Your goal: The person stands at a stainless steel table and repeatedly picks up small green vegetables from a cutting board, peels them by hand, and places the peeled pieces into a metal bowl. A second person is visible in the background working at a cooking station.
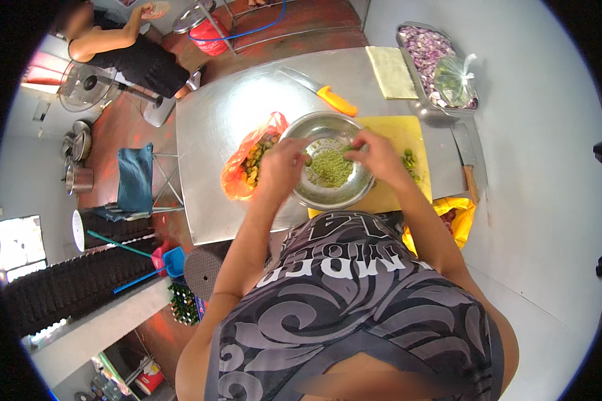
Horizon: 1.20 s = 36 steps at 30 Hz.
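A steel bowl (308, 197) stands before me, overlapping a yellow cutting board (422, 150). Inside it lies a mound of pale green pulp (332, 168), with a perforated surface showing around it. My left hand (283, 168), over the bowl's left side, pinches a small green citrus piece (307, 160). Over the opposite rim, my right hand (379, 155) has another green citrus piece (349, 149) at its fingertips, partly hidden. Cut green citrus fruits (410, 160) lie on the board by my right wrist. An orange plastic bag (231, 183) left of the bowl holds many citrus halves (252, 163).
An orange-handled knife (336, 100) lies beyond the bowl on the steel table (210, 150). Along the right wall are a tray of chopped onions (426, 42), a tied plastic bag (454, 80), a wooden-handled knife (469, 183) and a yellow bag (464, 215). Another person (130, 60) stands beyond the table.
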Tool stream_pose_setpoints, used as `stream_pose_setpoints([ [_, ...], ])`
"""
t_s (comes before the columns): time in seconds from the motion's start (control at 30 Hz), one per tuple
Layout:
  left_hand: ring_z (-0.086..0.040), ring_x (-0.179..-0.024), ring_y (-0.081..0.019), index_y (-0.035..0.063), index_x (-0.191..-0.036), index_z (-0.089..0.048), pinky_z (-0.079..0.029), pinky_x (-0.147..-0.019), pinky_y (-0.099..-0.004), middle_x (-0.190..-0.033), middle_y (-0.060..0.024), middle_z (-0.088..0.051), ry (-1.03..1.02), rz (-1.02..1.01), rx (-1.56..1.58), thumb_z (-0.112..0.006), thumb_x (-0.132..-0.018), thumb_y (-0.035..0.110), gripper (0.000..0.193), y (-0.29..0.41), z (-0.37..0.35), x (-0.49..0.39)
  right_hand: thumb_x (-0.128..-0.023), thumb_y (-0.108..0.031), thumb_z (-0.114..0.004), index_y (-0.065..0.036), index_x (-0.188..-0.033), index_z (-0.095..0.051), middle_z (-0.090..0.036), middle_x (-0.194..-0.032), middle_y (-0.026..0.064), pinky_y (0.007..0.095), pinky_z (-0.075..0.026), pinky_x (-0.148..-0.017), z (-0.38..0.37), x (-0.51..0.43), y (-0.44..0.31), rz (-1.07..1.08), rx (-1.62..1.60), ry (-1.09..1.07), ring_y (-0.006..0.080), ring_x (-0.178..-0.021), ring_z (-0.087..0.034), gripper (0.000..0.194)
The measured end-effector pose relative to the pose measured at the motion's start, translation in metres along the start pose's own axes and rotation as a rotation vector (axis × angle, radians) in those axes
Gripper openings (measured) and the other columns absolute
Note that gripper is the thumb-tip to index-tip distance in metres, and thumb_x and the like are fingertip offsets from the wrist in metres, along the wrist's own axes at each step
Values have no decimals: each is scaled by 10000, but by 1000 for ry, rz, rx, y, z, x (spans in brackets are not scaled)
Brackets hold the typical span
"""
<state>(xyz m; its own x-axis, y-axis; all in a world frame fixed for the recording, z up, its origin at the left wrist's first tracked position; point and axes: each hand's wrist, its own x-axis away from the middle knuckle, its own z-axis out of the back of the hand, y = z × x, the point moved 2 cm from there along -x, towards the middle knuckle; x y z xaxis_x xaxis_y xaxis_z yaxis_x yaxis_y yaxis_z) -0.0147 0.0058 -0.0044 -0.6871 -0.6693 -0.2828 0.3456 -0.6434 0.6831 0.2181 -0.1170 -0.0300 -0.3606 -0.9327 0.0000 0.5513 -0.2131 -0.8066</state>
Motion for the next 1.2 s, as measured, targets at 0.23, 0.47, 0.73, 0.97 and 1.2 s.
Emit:
stream_pose_setpoints([
  [0.23, -726, -822, -317, 92, -1099, -787, -595, -745, -406, -927, -126, -739, -105, -111, 65, -801, -830, 90, 269, 31, -45, -6, -866, -259, -817, -29, -897, -722, -711, -777, 138, 376, -525, -681, -18, -5, -9, -161, -296, -356, 260, -713, -678, 251],
  [0.47, -727, -797, -336, 80, -942, -808, -585, -739, -442, -895, -133, -747, -231, -24, -77, -792, -842, 218, 171, -4, -68, 2, -906, -293, -756, -41, -949, -716, -716, -806, 123, 402, -526, -692, 19, -39, 48, -158, 67, 157, 265, -743, -680, 259],
  [0.73, -732, -814, -346, 74, -937, -806, -582, -745, -452, -901, -152, -753, -236, 67, -204, -786, -873, 314, 249, -10, -65, -1, -977, -220, -540, -63, -1125, -623, -605, -1094, 206, 519, -560, -862, -13, -50, 111, 51, 574, -87, 420, -1007, -677, 231],
  [0.97, -735, -792, -346, 68, -1097, -774, -583, -728, -451, -937, -185, -745, 62, 290, -280, -831, -848, 281, 332, -41, 23, 5, -934, -171, -652, -28, -1075, -614, -615, -1087, 225, 525, -573, -839, -14, -52, 135, 12, 577, -20, 446, -968, -673, 203],
  [1.2, -730, -793, -310, 40, -1120, -753, -590, -703, -414, -1005, -162, -733, 131, 139, -106, -830, -816, 111, 321, -19, 21, 0, -898, -216, -763, -4, -971, -686, -701, -905, 187, 435, -557, -719, 25, -33, 66, 10, 248, 305, 346, -812, -699, 237],
])
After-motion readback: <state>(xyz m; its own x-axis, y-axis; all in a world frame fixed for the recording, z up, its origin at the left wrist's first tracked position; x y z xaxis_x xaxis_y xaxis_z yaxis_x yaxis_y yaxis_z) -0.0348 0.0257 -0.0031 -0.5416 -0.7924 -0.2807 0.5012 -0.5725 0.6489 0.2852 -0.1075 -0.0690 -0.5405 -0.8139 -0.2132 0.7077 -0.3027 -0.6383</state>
